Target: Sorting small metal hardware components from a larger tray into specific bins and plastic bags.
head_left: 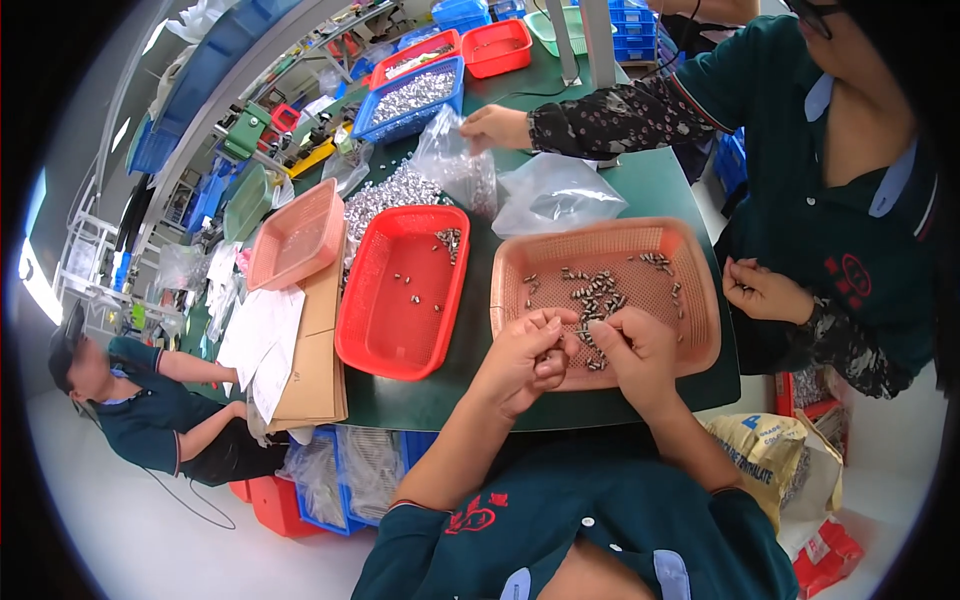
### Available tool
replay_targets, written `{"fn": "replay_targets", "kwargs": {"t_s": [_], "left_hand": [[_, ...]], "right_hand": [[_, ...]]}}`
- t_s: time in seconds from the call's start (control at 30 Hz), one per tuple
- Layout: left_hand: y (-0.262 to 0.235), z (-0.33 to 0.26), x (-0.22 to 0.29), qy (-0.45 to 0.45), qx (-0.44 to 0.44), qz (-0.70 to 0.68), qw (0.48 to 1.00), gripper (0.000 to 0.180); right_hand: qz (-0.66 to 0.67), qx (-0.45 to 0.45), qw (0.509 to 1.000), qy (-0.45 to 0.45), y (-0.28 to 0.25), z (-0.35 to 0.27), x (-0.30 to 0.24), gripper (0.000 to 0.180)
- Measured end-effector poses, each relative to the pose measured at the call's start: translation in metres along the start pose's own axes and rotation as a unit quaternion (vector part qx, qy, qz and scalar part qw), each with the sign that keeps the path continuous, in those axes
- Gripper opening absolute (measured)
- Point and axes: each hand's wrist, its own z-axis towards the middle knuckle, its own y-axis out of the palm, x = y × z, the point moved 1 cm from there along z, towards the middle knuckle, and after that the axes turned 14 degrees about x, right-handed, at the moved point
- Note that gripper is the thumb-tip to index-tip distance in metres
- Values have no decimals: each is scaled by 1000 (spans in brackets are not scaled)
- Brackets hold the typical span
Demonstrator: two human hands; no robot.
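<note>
Over the near side of a peach mesh basket (706,290), my two hands are close together. My left hand (522,362) is closed, its fingers curled in and the thumb against the forefinger; what lies inside is hidden. My right hand (642,358) is closed too, with a small metal part (583,330) at its thumb and fingertip, close to the left fingers. Many small dark-and-silver metal parts (598,295) lie piled in the basket's middle, others scattered near its sides. To the left stands a red basket (395,330) with a few similar parts.
A co-worker's hand (497,130) holds a clear plastic bag (455,165) beside a heap of shiny parts (392,195). Another bag (560,195) lies behind my basket. An empty-looking pink basket (297,237) rests on cardboard (312,370). Someone sits at far left (150,400).
</note>
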Motion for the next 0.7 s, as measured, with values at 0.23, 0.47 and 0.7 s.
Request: {"fn": "replay_targets", "kwargs": {"t_s": [0.23, 0.47, 0.7], "left_hand": [[11, -9, -8, 56, 1, 44, 997, 17], [8, -3, -2, 55, -12, 20, 998, 18], [14, -5, -4, 47, -17, 15, 999, 18]], "right_hand": [[-17, -34, 996, -81, 2, -2, -5, 13], [3, -30, 999, -18, 0, 4, -9, 14], [-3, -40, 999, -22, -1, 3, -10, 14]]}}
